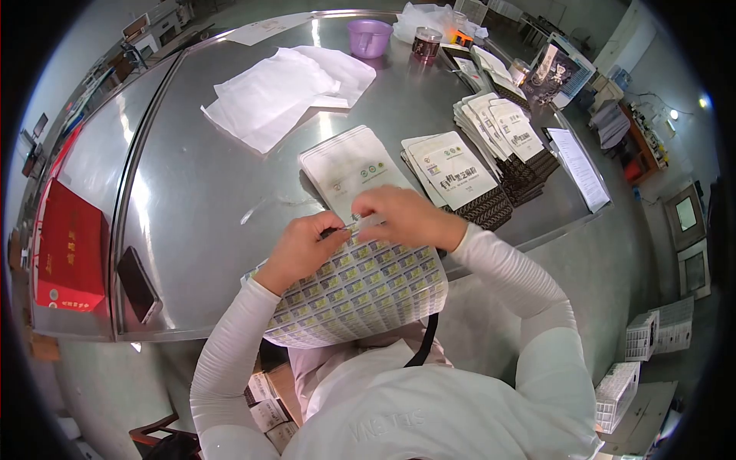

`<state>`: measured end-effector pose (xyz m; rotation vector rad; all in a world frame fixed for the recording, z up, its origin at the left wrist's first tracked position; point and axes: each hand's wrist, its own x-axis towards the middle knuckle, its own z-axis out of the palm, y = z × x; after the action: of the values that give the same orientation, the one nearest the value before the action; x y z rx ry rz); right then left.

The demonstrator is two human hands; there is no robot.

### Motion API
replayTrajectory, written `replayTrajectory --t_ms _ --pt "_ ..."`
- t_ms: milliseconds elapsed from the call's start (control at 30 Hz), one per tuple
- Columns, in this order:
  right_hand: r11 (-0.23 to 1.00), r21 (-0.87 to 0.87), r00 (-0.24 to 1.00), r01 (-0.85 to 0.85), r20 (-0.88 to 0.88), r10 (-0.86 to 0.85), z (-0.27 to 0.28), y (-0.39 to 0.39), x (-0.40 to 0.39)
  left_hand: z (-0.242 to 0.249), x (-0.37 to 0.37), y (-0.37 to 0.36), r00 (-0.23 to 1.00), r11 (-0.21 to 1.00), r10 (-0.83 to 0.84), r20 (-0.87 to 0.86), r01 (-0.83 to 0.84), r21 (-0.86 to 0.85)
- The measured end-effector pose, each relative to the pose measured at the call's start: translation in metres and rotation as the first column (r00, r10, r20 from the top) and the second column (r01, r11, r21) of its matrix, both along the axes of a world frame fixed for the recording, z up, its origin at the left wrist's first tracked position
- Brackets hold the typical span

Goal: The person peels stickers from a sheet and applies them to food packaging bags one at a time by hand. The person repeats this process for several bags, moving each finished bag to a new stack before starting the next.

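A large sheet of small yellow-and-blue stickers (360, 287) hangs over the table's front edge toward my lap. My left hand (303, 251) is closed, thumb and fingers pinching the sheet's top edge. My right hand (406, 218) is closed too, its fingertips meeting at the same edge beside the left ones; a pale scrap shows at them, too small to make out. Right beyond both hands lies a stack of white paper pouches (349, 161), partly covered by the right hand. To its right rests a second stack of printed pouches (456, 172) with dark patterned bottoms.
Another fanned pile of pouches (502, 126) lies farther right, near a printed paper (576, 165). White sheets (280, 92), a purple basin (369, 38) and a lidded jar (426, 43) stand at the back. At left are a phone (139, 284) and a red box (70, 249).
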<state>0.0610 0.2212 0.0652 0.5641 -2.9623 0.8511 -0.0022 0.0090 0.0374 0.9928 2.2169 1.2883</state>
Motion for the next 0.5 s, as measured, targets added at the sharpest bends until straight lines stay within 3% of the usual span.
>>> replayTrajectory --t_ms 133,367,500 --pt "0.998 0.037 0.995 0.040 0.094 -0.044 -0.010 -0.008 -0.002 -0.001 0.003 -0.005 0.997 0.998 0.020 -0.074 -0.016 0.054" --pt "0.989 0.148 0.992 0.009 0.122 -0.027 -0.003 -0.001 -0.003 0.002 -0.003 -0.018 0.998 1.000 -0.009 0.055 0.008 0.016" --pt "0.995 -0.074 0.998 0.062 -0.017 -0.063 -0.013 -0.002 0.000 -0.004 -0.006 -0.018 0.995 0.998 -0.012 0.095 0.007 0.056"
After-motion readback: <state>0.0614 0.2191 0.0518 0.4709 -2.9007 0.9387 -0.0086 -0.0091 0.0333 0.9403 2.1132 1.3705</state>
